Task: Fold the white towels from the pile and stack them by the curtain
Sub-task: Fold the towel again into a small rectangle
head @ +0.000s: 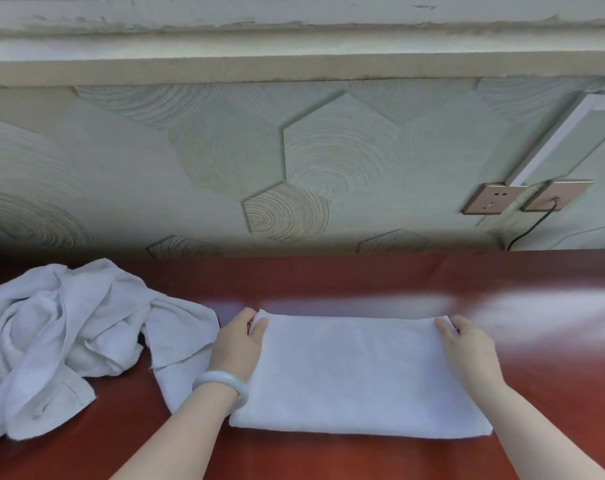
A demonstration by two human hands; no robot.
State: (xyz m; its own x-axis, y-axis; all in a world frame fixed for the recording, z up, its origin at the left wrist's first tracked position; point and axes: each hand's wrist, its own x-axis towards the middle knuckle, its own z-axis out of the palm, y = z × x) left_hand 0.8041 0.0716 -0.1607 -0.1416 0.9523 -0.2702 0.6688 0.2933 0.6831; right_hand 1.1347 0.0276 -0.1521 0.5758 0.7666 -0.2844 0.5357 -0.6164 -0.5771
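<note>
Left hand [237, 344]: was bare, seen from the back, with the thumb and knuckles in view; the nails were too small to make out.
Right hand [467, 344]: was bare too, also seen from the back, and its outline was slightly soft with blur.
Bangle [221, 386]: was a single thick, rounded ring on the left wrist. It was milky white with a faint green tint, smooth, glossy and plain-surfaced, like jade or glass.
Left forearm [176, 434]: was bare from the bangle down to the lower frame edge.
Right forearm [550, 434]: was bare likewise, from the wrist to the lower right corner.
</note>
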